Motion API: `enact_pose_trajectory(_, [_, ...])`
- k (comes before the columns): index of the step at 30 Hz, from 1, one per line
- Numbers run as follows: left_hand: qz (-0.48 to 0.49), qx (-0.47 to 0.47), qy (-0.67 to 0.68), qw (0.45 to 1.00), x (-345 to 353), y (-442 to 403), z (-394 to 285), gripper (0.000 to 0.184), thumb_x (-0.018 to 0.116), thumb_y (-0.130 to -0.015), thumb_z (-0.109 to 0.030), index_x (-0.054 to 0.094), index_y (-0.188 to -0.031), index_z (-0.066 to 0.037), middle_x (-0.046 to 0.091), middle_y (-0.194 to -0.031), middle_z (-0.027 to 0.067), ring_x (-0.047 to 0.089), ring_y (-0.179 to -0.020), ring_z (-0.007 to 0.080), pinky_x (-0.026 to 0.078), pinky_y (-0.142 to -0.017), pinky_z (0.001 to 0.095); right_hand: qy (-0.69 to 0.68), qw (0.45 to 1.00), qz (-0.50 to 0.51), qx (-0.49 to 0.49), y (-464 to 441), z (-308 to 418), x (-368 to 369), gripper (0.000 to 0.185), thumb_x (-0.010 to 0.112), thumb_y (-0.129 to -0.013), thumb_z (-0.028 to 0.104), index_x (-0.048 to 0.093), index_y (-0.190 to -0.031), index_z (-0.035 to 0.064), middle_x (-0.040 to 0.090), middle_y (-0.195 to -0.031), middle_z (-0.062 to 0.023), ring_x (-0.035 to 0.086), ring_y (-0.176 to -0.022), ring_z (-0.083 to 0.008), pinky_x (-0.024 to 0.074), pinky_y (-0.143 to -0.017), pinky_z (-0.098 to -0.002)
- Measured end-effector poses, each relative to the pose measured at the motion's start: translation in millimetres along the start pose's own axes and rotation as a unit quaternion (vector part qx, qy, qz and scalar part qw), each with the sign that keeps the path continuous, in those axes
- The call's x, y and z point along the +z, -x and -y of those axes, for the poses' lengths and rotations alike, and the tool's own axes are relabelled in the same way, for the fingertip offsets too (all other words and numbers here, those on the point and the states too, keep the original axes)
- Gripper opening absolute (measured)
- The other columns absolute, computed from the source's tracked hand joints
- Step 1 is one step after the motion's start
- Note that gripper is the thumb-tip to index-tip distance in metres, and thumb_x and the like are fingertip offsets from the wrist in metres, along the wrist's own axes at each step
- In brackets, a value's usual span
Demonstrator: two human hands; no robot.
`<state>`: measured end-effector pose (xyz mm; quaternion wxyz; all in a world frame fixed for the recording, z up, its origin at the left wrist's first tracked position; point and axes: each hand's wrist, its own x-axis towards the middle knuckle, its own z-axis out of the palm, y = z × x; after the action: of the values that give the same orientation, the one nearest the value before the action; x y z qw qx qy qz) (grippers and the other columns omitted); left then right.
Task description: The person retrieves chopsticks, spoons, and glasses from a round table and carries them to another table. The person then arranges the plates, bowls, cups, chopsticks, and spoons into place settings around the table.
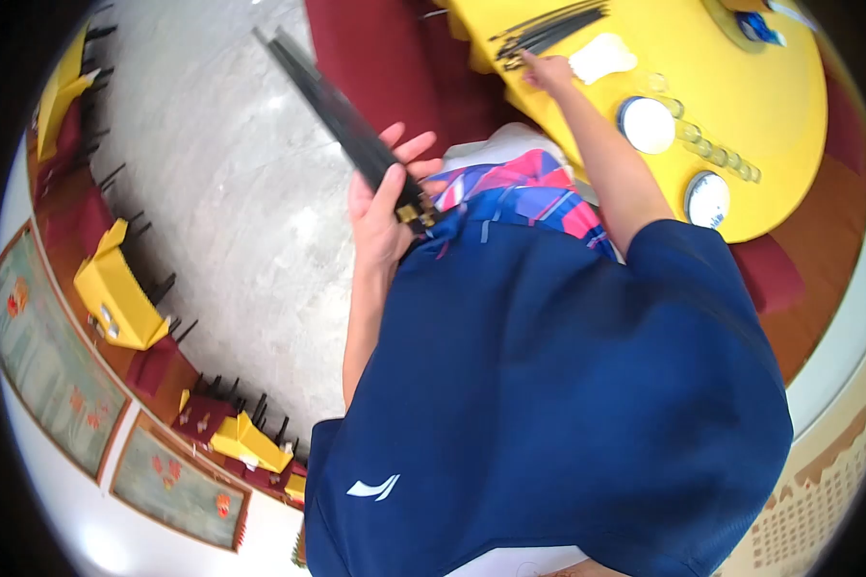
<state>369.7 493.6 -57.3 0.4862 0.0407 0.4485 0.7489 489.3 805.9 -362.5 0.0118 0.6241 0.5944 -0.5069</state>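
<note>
My left hand [387,197] holds a bundle of black chopsticks [342,120] with gold-coloured ends, close to my lap. The thumb lies across the bundle while the other fingers are partly spread behind it. The far ends point up and left and look blurred. My right hand [546,72] is stretched out over the yellow-covered table [779,125], its fingers curled at the near ends of a loose pile of black chopsticks [558,31]. Whether it grips one of them is too small to tell. A white cloth or napkin [602,58] lies right beside that hand.
On the table stand white round stacks of dishes [647,125], a row of small glasses [712,152] and a tray [736,24] with a blue item. A dark red bench [375,58] is at the table's side. Other yellow tables [120,288] line the far wall across the grey floor.
</note>
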Motion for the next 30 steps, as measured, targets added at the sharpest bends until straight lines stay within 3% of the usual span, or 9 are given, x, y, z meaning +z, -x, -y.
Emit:
enact_pose_trajectory(1, [0.018, 0.005, 0.019, 1.000, 1, -1, -4, 0.049, 0.050, -0.096, -0.008, 0.032, -0.141, 0.002, 0.052, -0.129, 0.0265, 0.064, -0.101, 0.0249, 0.059, -0.079, 0.0390, -0.048, 0.999, 0.005, 0.018, 13, 12, -4, 0.047, 0.077, -0.078, 0.042, 0.065, -0.064, -0.0008, 0.065, -0.061, -0.0107, 0.060, -0.047, -0.0141, 0.0505, -0.046, -0.0254])
enact_pose_trajectory(4, [0.072, 0.012, 0.071, 0.995, 37, 7, -32, 0.047, 0.044, -0.097, -0.006, 0.029, -0.140, 0.005, 0.049, -0.131, 0.0307, 0.062, -0.108, 0.0336, 0.057, -0.085, 0.0455, -0.213, 0.974, 0.034, 0.071, -3, 8, 3, 0.029, 0.078, -0.081, 0.017, 0.062, -0.080, -0.0073, 0.064, -0.072, -0.0144, 0.062, -0.057, -0.0199, 0.0562, -0.052, -0.0298])
enact_pose_trajectory(7, [0.118, 0.002, 0.127, 0.985, 76, 19, -55, 0.050, 0.040, -0.098, -0.005, 0.023, -0.144, 0.004, 0.047, -0.133, 0.0314, 0.057, -0.115, 0.0392, 0.053, -0.091, 0.0484, -0.263, 0.960, 0.046, 0.088, 0, 11, 1, 0.025, 0.076, -0.081, 0.010, 0.061, -0.083, -0.0101, 0.064, -0.076, -0.0173, 0.066, -0.065, -0.0254, 0.0610, -0.058, -0.0336])
enact_pose_trajectory(11, [0.119, -0.035, 0.111, 0.986, 108, 38, -73, 0.061, 0.043, -0.096, -0.007, 0.012, -0.146, 0.008, 0.040, -0.135, 0.0383, 0.058, -0.114, 0.0391, 0.056, -0.086, 0.0476, -0.262, 0.959, 0.052, 0.090, 14, 12, -5, 0.023, 0.075, -0.082, 0.012, 0.062, -0.087, -0.0066, 0.065, -0.079, -0.0150, 0.065, -0.065, -0.0204, 0.0572, -0.057, -0.0276])
enact_pose_trajectory(13, [0.136, -0.073, 0.089, 0.984, 115, 45, -80, 0.064, 0.044, -0.094, -0.007, 0.010, -0.145, 0.009, 0.041, -0.133, 0.0393, 0.060, -0.111, 0.0404, 0.056, -0.086, 0.0477, -0.271, 0.957, 0.064, 0.084, 14, 11, -9, 0.023, 0.075, -0.081, 0.007, 0.060, -0.087, -0.0090, 0.064, -0.080, -0.0179, 0.066, -0.067, -0.0267, 0.0619, -0.061, -0.0348])
enact_pose_trajectory(17, [0.120, -0.056, 0.064, 0.989, 121, 52, -81, 0.064, 0.042, -0.092, -0.004, 0.009, -0.145, 0.010, 0.042, -0.131, 0.0410, 0.058, -0.110, 0.0462, 0.055, -0.087, 0.0482, -0.275, 0.955, 0.038, 0.100, 4, 13, -4, 0.020, 0.073, -0.078, 0.003, 0.059, -0.087, -0.0079, 0.064, -0.080, -0.0185, 0.066, -0.067, -0.0271, 0.0619, -0.061, -0.0349])
enact_pose_trajectory(22, [0.162, -0.028, 0.065, 0.984, 117, 56, -80, 0.062, 0.041, -0.094, -0.004, 0.009, -0.145, 0.012, 0.040, -0.132, 0.0414, 0.055, -0.113, 0.0482, 0.052, -0.090, 0.0497, -0.243, 0.962, 0.033, 0.118, 13, 29, -5, 0.022, 0.073, -0.076, 0.005, 0.059, -0.088, -0.0079, 0.064, -0.081, -0.0168, 0.067, -0.068, -0.0261, 0.0619, -0.061, -0.0349])
enact_pose_trajectory(27, [0.156, -0.013, 0.047, 0.986, 115, 65, -82, 0.061, 0.042, -0.095, -0.006, 0.011, -0.144, 0.012, 0.043, -0.130, 0.0405, 0.055, -0.115, 0.0466, 0.051, -0.093, 0.0475, -0.012, 0.994, -0.007, 0.104, 42, 53, -12, 0.036, 0.066, -0.080, 0.033, 0.063, -0.082, -0.0033, 0.068, -0.070, -0.0142, 0.067, -0.056, -0.0201, 0.0584, -0.060, -0.0269])
enact_pose_trajectory(30, [0.137, -0.019, 0.038, 0.990, 116, 68, -85, 0.060, 0.043, -0.095, -0.007, 0.013, -0.144, 0.011, 0.044, -0.130, 0.0398, 0.055, -0.115, 0.0460, 0.051, -0.093, 0.0474, 0.054, 0.997, -0.015, 0.053, 36, 47, -6, 0.041, 0.058, -0.082, 0.039, 0.065, -0.077, -0.0015, 0.068, -0.064, -0.0125, 0.067, -0.052, -0.0189, 0.0561, -0.059, -0.0250])
